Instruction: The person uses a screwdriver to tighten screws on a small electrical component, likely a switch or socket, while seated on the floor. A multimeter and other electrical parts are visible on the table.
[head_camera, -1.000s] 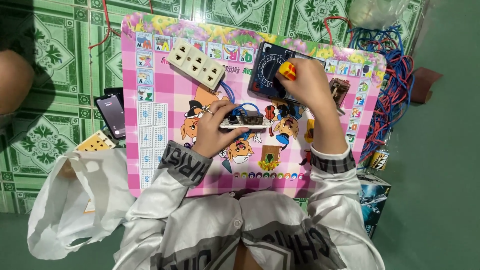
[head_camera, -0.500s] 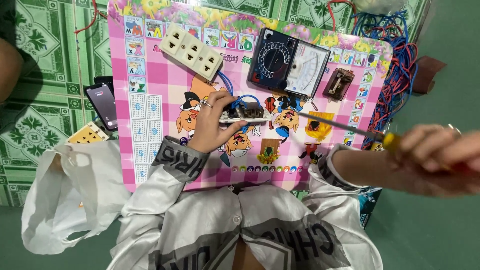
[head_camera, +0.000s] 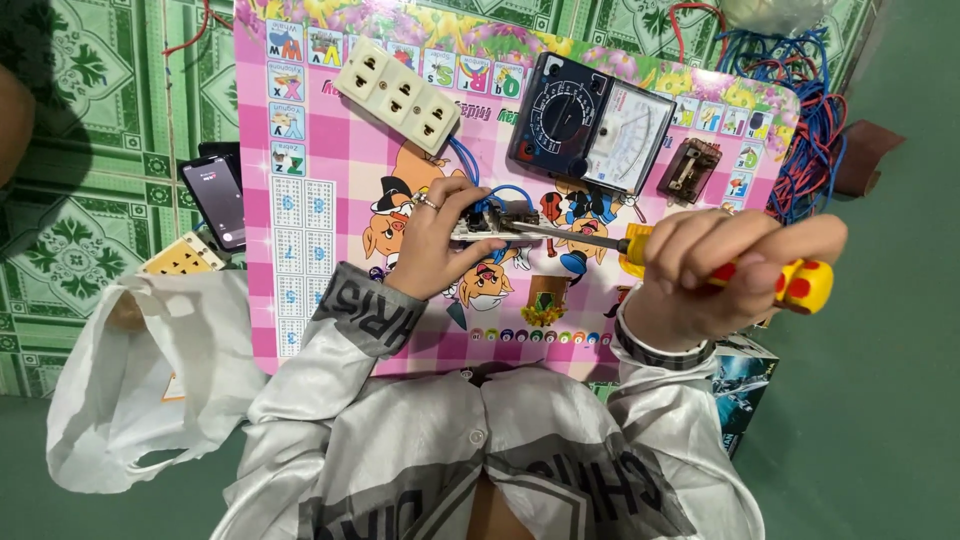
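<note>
Screwdriver (head_camera: 640, 245) handle mostly hidden by right hand (head_camera: 715, 275), small part (head_camera: 495, 222) under left hand (head_camera: 435, 245) unclear

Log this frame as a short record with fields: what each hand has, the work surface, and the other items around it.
left hand: left hand pinches a small electrical part with blue wires
right hand: right hand closed on a yellow-handled screwdriver, tip at the part
surface: pink cartoon play mat on green patterned floor
on mat: beige power strip, analog multimeter, small relay-like component
beside mat: phone, white plastic bag, blue and red wire bundle
</note>
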